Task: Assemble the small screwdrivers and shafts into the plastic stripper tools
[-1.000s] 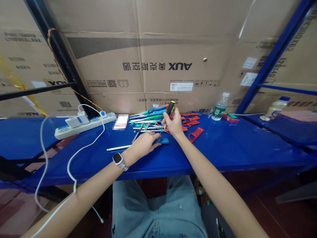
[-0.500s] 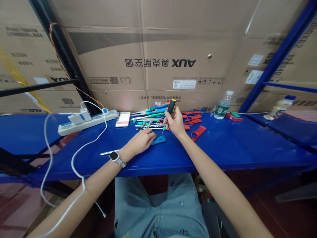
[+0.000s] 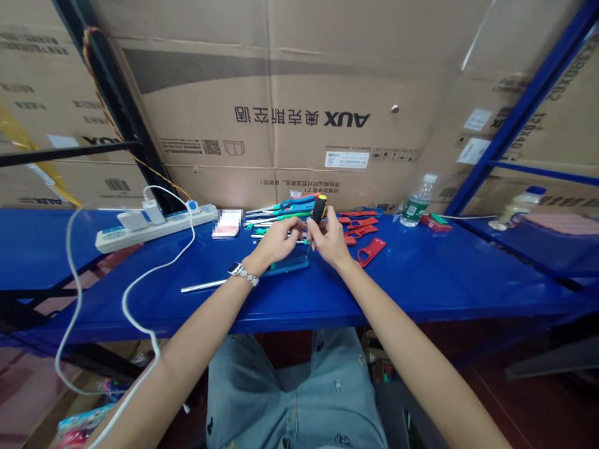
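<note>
My right hand [image 3: 330, 239] grips a screwdriver with a black and yellow handle [image 3: 319, 207], held upright with its tip pointing down at a blue tool handle [image 3: 286, 267] lying on the blue bench [image 3: 421, 274]. My left hand [image 3: 277, 240] is raised just above that blue handle, fingers curled and close to the screwdriver's shaft; whether it pinches anything is too small to tell. A watch sits on my left wrist. A bare metal rod [image 3: 199, 287] sticks out to the left of the blue handle.
Behind my hands lie several blue and green tools [image 3: 281, 215] and red plastic handles [image 3: 369, 249]. A white power strip [image 3: 154, 224] with a trailing cable is at the left. A water bottle [image 3: 416, 202] stands at the right. Cardboard boxes [image 3: 299, 118] form the back wall.
My left hand lifted off the blue handle and moved up toward the screwdriver. My right hand lowered the screwdriver slightly toward the blue handle. The camera shifted a little.
</note>
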The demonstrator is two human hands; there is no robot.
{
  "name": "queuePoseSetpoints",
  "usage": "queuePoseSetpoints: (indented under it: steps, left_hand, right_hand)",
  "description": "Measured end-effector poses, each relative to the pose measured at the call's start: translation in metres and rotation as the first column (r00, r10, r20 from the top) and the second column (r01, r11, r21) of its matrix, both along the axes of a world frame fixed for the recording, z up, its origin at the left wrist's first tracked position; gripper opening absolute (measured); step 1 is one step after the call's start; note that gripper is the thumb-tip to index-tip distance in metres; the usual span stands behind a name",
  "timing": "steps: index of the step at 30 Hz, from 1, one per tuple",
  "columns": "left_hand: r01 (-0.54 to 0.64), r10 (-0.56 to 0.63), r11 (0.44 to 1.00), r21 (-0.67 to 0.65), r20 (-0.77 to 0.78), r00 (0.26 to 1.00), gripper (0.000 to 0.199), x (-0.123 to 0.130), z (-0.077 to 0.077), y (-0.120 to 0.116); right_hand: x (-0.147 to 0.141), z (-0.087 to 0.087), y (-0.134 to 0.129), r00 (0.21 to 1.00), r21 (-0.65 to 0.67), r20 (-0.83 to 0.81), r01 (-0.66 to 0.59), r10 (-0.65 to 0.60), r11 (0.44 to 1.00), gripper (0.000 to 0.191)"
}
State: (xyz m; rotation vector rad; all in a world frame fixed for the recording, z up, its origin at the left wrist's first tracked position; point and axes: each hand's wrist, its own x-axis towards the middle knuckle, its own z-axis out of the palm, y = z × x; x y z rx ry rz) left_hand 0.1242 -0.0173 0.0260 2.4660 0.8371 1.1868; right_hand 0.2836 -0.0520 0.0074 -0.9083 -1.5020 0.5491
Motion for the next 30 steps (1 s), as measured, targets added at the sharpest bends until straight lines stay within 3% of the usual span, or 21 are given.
queuePoseSetpoints:
  steps: [5, 14, 30]
  left_hand:
    - [-0.004, 0.008, 0.998, -0.058, 0.074, 0.997, 0.027, -0.008, -0.013, -0.005]
    - [-0.006, 0.008, 0.995, -0.102, 0.02, 1.0, 0.027, -0.005, -0.02, -0.001]
    - [-0.004, 0.008, 0.994, -0.113, 0.041, 0.999, 0.03, -0.007, -0.017, -0.003]
  right_hand:
    - [-0.003, 0.001, -0.004, 1.0, 0.004, 0.007, -0.002, 0.002, 1.0, 0.04]
    - [-0.003, 0.0, -0.002, 1.0, -0.021, -0.02, -0.005, 0.005, 1.0, 0.048]
    - [-0.002, 0.0, -0.002, 1.0, -0.049, 0.013, 0.009, -0.008, 0.999, 0.04]
